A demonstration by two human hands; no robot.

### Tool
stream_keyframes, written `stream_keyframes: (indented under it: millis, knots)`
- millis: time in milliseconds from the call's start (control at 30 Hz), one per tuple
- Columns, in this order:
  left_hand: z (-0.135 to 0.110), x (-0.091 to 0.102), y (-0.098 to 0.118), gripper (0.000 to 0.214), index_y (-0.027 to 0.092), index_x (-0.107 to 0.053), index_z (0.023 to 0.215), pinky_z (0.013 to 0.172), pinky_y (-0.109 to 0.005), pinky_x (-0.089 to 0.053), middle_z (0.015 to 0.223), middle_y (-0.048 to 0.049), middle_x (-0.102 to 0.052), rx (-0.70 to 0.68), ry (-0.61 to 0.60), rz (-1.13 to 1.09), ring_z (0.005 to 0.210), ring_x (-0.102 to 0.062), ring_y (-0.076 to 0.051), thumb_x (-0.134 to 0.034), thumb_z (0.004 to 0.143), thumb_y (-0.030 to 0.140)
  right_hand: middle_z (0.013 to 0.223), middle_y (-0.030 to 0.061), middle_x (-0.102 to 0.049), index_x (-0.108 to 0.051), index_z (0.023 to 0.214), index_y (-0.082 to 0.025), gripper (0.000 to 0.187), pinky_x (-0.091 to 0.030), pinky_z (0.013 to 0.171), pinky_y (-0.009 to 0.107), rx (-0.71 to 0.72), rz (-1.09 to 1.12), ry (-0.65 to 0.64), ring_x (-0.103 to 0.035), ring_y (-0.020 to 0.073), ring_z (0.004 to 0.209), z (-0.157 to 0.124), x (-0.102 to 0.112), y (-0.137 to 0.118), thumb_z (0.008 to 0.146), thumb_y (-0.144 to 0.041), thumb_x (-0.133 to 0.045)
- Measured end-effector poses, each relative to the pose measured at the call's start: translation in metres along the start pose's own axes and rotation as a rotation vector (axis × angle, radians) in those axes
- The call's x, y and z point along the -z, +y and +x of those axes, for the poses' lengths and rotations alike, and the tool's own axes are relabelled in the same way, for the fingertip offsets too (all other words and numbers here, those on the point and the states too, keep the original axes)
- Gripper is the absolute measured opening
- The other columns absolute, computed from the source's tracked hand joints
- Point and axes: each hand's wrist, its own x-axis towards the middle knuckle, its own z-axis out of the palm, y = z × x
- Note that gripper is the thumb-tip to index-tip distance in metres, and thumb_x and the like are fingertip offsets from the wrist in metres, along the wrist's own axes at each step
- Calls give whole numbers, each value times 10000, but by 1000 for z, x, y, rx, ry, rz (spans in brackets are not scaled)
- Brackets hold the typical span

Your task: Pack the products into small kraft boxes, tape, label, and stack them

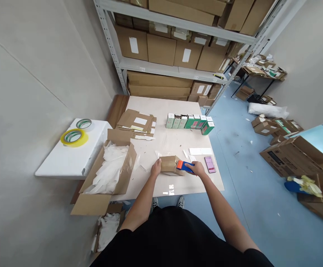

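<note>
A small brown cardboard box [168, 164] lies on the table in front of me. My left hand [156, 167] grips its left end, fingers closed against the side. In my right hand [198, 168] is a blue and orange tape dispenser [186, 166], with my fingers wrapped round its handle. Its orange front end meets the right end of the box; whether tape is stuck there is too small to tell. A phone [209, 164] and a white strip [200, 151] lie just beyond my right hand.
Green and white small boxes [193, 122] stand in a row at the back. Flattened cardboard [136, 121] lies back left. An open carton [126, 171] of white packing material stands left, beside tape rolls [74, 137] on a white surface. Loaded shelves [161, 66] rise behind the table.
</note>
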Motion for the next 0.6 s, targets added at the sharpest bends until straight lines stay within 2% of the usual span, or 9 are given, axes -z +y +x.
stream_keyframes:
  millis: [100,167,300,367,433,533,600]
  knots:
    - [3,31,-11,643,179,-521,1480,1201,-432,-345,1537,-152,-539,95,105,75,1448,-472,-311,-365,1021,601,721,43,-708,-674,726,-206,607,-326,546,251,62,-19,-31,-635,175,673,10,-16,-42,888,-772,-528]
    - [2,43,-11,653,170,-510,1491,1207,-412,-337,1550,-151,-525,85,157,54,1461,-456,-301,-393,1013,599,753,50,-722,-693,742,-207,600,-331,553,252,96,-32,-58,-648,179,704,16,-26,-68,895,-764,-531]
    - [-6,48,-6,588,234,-556,1455,1168,-389,-391,1486,-95,-602,-23,34,-82,1383,-544,-283,-417,1009,591,797,68,-746,-724,793,-208,632,-354,569,254,125,-37,-110,-680,196,754,21,-48,-108,902,-789,-500]
    - [-10,41,-8,590,244,-521,1487,1161,-404,-399,1485,-91,-603,-39,15,-112,1367,-557,-287,-445,1004,574,843,83,-761,-738,839,-206,647,-381,590,253,122,-53,-116,-700,209,799,20,-57,-120,906,-798,-484]
    - [-13,28,-15,610,230,-490,1512,1155,-428,-402,1485,-111,-598,6,41,-116,1367,-556,-303,-427,1010,569,913,103,-773,-753,904,-202,650,-416,626,256,111,-96,-121,-715,224,857,20,-62,-125,906,-796,-489]
    - [-15,-2,-25,623,196,-488,1510,1138,-442,-414,1476,-139,-602,90,28,-134,1362,-561,-319,-365,1024,567,1015,135,-771,-766,985,-188,670,-469,702,273,73,-189,-131,-721,254,939,23,-61,-118,880,-804,-524]
    - [-14,-24,-26,632,186,-479,1515,1124,-434,-429,1474,-143,-604,92,-2,-160,1347,-576,-317,-346,1029,567,1052,147,-764,-770,1015,-182,689,-489,740,288,38,-232,-132,-719,270,977,26,-55,-105,861,-813,-540]
